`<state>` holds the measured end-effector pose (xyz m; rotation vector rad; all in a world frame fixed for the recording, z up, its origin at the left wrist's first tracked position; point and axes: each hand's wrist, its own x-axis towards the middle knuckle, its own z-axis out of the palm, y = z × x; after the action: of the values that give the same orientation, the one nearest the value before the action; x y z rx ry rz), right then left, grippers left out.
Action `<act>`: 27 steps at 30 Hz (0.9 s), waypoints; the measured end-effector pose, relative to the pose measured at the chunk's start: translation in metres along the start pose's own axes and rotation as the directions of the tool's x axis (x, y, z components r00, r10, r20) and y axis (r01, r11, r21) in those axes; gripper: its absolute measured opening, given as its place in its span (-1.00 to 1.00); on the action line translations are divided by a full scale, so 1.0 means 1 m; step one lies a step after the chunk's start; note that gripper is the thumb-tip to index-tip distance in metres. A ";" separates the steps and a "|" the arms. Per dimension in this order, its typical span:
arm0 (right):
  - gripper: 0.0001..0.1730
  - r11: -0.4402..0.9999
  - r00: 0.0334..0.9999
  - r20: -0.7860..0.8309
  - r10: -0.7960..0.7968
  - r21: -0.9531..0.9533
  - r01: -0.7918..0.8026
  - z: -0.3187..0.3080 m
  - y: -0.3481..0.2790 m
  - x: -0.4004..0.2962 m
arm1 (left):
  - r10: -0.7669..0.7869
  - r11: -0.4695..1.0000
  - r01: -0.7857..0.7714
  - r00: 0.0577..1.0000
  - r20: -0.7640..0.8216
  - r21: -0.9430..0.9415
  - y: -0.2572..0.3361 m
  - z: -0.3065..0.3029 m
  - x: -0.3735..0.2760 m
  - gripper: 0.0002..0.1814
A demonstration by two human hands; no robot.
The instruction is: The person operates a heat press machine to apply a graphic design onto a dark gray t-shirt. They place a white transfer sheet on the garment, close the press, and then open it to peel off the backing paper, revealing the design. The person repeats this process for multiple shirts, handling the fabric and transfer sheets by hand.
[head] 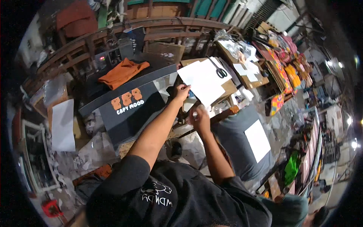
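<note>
My left hand [183,92] is at the near left edge of a white sheet [202,82], thumb and fingers pinched together on it. White sheets overlap on a small wooden table [229,88], and one corner hangs past the near edge. Black-handled scissors [218,68] lie on top of them. Just below that corner, my right hand [200,117] is blurred by motion, its fingers curled; whether it holds anything is unclear. To the left, a dark garment [129,113] printed with orange animal figures and white lettering drapes over the front of a black-topped press table [167,69].
An orange folded cloth [123,73] rests on the black surface, beside a control box with a lit red display [102,58]. At right, a grey cloth-covered seat [235,142] carries a white sheet [258,141]. Another table [263,81] holds paper pieces and clear plastic. Colourful fabrics [292,73] are piled beyond.
</note>
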<state>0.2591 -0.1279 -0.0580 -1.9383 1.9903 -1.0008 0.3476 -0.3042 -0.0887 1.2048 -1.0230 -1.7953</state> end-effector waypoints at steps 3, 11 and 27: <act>-0.88 0.994 0.980 0.174 -0.095 0.062 0.086 0.000 -0.032 -0.044 | 0.036 0.959 -0.051 0.998 -0.059 -0.278 -0.009 -0.011 0.014 -0.81; -0.79 0.968 0.887 0.453 -0.087 0.248 -0.032 0.015 0.070 -0.140 | 0.146 0.758 -0.328 0.928 -0.344 -0.564 -0.077 -0.156 -0.040 -0.82; -0.68 0.960 0.732 0.636 -0.243 0.268 0.086 0.058 0.145 -0.090 | -0.176 0.899 -0.237 0.572 -0.801 -0.367 -0.049 -0.230 -0.100 -0.77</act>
<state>0.1854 -0.0737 -0.2136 -1.9853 1.2611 -0.4177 0.5876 -0.2444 -0.1525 1.4653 -0.0564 -1.0719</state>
